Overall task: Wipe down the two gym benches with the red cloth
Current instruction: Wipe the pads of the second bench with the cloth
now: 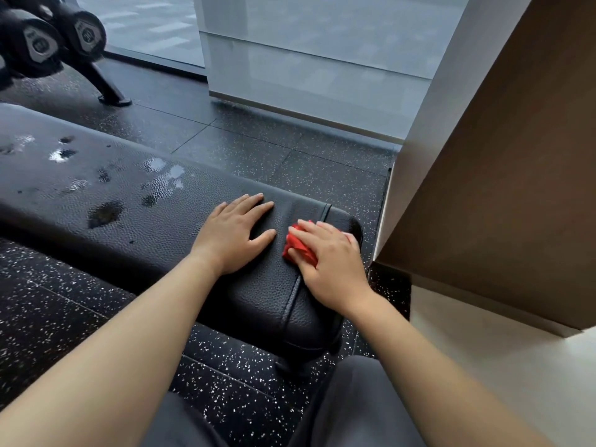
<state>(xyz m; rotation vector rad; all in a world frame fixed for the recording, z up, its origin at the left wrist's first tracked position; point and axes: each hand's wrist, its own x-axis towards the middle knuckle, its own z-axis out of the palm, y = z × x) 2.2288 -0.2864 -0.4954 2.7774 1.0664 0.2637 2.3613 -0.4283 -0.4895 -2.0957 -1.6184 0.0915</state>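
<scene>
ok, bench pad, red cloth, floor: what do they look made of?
The black pebble-grained bench pad: leather-look upholstery, likely vinyl; semi-gloss grain, piped seam, wet patches sitting on the surface. The crumpled red cloth under the right hand: soft thin fabric, matte, sharp creases; fibre unclear. The black white-flecked floor tiles: probably rubber, matte, straight tile joints.

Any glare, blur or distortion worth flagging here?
Head view: wet patches on the bench throw bright glare; the dumbbells at top left are blurred; wide-angle distortion stretches the near forearms; left hand, right hand and red cloth are sharp, evenly lit.
</scene>
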